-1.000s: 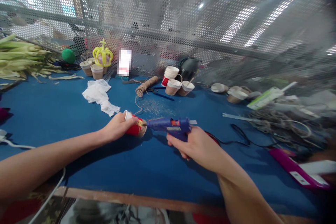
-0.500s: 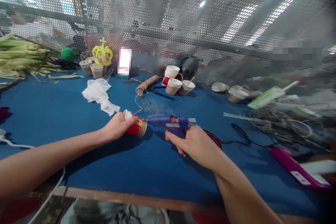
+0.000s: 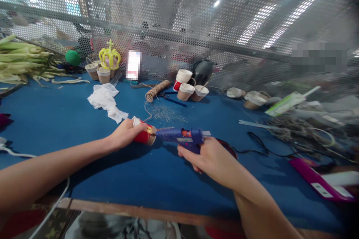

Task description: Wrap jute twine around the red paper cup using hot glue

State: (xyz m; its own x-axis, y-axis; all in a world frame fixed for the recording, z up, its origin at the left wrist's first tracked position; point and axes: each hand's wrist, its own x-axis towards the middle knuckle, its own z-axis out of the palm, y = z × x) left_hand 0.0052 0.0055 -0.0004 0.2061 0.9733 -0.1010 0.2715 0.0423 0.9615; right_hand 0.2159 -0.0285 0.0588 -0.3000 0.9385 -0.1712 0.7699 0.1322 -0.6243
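Note:
My left hand (image 3: 123,134) is closed round a red paper cup (image 3: 143,136) lying on its side on the blue table (image 3: 157,179), its lower part wrapped in brown twine. My right hand (image 3: 209,155) grips a blue glue gun (image 3: 183,137) by the handle. The gun's nozzle points left and touches the twine-wrapped end of the cup. A black cord (image 3: 246,149) trails from the gun to the right.
A twine roll (image 3: 155,90), crumpled white tissue (image 3: 106,101) and several twine-wrapped cups (image 3: 192,91) lie beyond the hands. Green leaves (image 3: 19,61) pile at far left, a yellow crown (image 3: 110,58) behind. Tangled cords (image 3: 303,130) and a magenta tool (image 3: 319,179) crowd the right. A perforated metal screen (image 3: 196,18) backs the table.
The glue gun dipped slightly lower and its nozzle stays on the cup's wrapped end. My left hand keeps the cup in the same spot.

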